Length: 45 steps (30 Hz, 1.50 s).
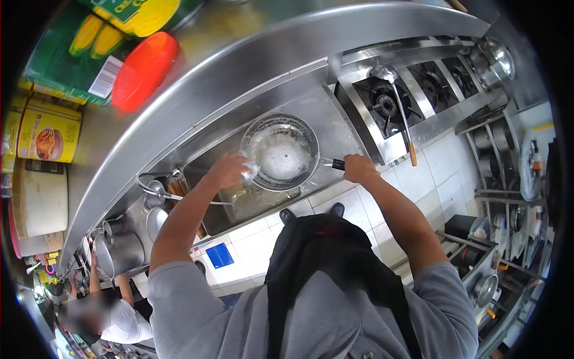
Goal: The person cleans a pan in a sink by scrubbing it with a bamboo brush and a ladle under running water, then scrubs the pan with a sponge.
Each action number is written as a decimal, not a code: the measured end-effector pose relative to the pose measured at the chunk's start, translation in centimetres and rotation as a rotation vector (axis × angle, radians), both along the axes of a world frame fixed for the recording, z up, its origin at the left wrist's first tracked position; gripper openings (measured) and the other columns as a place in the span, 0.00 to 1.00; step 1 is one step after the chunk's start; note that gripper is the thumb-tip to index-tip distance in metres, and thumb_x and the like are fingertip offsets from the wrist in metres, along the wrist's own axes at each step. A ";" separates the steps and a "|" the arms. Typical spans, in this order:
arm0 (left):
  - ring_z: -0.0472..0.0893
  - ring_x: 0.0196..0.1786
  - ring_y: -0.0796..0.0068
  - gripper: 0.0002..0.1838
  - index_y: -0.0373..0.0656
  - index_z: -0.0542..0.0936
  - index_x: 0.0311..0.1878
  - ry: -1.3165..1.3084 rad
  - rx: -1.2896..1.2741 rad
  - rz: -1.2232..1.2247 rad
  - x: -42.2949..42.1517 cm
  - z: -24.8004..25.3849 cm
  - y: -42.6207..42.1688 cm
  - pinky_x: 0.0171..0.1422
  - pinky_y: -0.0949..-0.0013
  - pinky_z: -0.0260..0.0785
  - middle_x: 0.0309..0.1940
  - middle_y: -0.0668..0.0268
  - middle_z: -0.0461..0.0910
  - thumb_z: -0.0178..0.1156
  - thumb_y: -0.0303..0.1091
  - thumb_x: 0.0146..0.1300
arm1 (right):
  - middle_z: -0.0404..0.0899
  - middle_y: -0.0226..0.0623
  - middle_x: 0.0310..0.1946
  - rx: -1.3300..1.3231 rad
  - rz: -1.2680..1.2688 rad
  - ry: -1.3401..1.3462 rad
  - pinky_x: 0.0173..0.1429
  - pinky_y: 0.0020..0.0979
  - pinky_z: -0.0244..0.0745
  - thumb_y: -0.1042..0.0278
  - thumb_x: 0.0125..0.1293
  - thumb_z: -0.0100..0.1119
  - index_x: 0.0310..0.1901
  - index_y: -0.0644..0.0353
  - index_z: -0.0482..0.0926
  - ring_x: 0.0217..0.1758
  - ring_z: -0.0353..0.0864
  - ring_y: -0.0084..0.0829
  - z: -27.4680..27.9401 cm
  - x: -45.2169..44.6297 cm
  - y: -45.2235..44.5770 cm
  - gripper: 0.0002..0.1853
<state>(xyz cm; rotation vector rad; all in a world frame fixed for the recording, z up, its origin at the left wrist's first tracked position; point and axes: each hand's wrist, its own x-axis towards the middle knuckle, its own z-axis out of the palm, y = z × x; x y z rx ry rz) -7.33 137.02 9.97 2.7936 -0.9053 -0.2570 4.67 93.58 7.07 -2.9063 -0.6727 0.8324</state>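
A round metal pan (pixel 281 154) with whitish foam inside is over the steel sink counter (pixel 341 122). My right hand (pixel 360 169) is wrapped round the black end of its handle (pixel 336 163). At the pan's left rim, my left hand (pixel 230 169) holds a small whitish scrubber (pixel 250 171), its fingers closed on it. The scrubber is partly covered by the fingers, so its exact kind is unclear. Just below and left of the pan, water wets the sink's surface.
Gas burners (pixel 385 106) with a wooden-handled ladle (pixel 403 110) lie to the right. A curved faucet (pixel 143 179) stands at the left. Cans (pixel 49 130) and a red lid (pixel 145 72) sit upper left. Another person (pixel 122 320) is lower left, near a large pot (pixel 122 250).
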 end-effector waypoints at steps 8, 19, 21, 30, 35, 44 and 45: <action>0.76 0.61 0.66 0.09 0.50 0.89 0.38 0.187 0.575 0.246 4.3 -2.2 -4.2 0.60 0.58 0.66 0.49 0.64 0.84 0.64 0.36 0.54 | 0.86 0.55 0.44 0.012 -0.001 0.074 0.56 0.47 0.82 0.67 0.57 0.59 0.48 0.64 0.83 0.50 0.87 0.52 -0.5 -1.6 0.6 0.17; 0.74 0.59 0.57 0.11 0.44 0.87 0.40 -0.116 0.259 0.539 -0.4 -8.1 -5.7 0.58 0.55 0.67 0.50 0.57 0.79 0.58 0.32 0.58 | 0.86 0.56 0.43 0.061 -0.120 0.082 0.56 0.47 0.81 0.69 0.57 0.58 0.46 0.64 0.83 0.49 0.87 0.54 -0.5 -3.0 0.8 0.16; 0.74 0.58 0.56 0.12 0.46 0.87 0.43 -0.158 0.245 0.628 0.2 -5.8 -5.3 0.59 0.54 0.68 0.49 0.57 0.79 0.58 0.31 0.59 | 0.85 0.57 0.43 0.061 -0.105 0.131 0.56 0.48 0.81 0.69 0.57 0.57 0.46 0.64 0.83 0.49 0.86 0.55 -0.3 -3.2 0.6 0.16; 0.76 0.54 0.57 0.21 0.54 0.85 0.49 -0.350 -0.310 0.565 15.6 -12.6 -8.6 0.60 0.51 0.68 0.46 0.63 0.79 0.68 0.28 0.47 | 0.85 0.57 0.44 0.076 0.027 0.165 0.57 0.49 0.81 0.70 0.56 0.56 0.47 0.63 0.83 0.50 0.86 0.55 0.1 -2.4 1.6 0.17; 0.79 0.53 0.60 0.16 0.57 0.87 0.45 -0.327 -0.312 0.151 16.5 -8.4 -13.7 0.60 0.50 0.66 0.45 0.67 0.82 0.68 0.33 0.50 | 0.85 0.55 0.43 0.054 -0.005 0.147 0.56 0.50 0.81 0.70 0.56 0.56 0.46 0.62 0.84 0.48 0.86 0.55 0.3 -1.2 1.2 0.16; 0.82 0.55 0.57 0.12 0.55 0.87 0.43 0.090 0.229 0.902 12.9 -3.2 -4.5 0.65 0.49 0.69 0.48 0.62 0.85 0.66 0.36 0.53 | 0.86 0.52 0.41 0.032 0.065 0.097 0.53 0.48 0.82 0.69 0.55 0.58 0.45 0.59 0.85 0.47 0.88 0.51 0.1 -1.2 0.6 0.15; 0.82 0.55 0.55 0.13 0.54 0.87 0.43 0.009 0.073 0.725 13.1 -3.8 -5.0 0.66 0.50 0.69 0.49 0.61 0.85 0.65 0.35 0.52 | 0.86 0.52 0.40 0.040 0.092 0.113 0.52 0.48 0.83 0.69 0.54 0.59 0.45 0.59 0.84 0.46 0.88 0.51 0.1 -1.5 0.8 0.16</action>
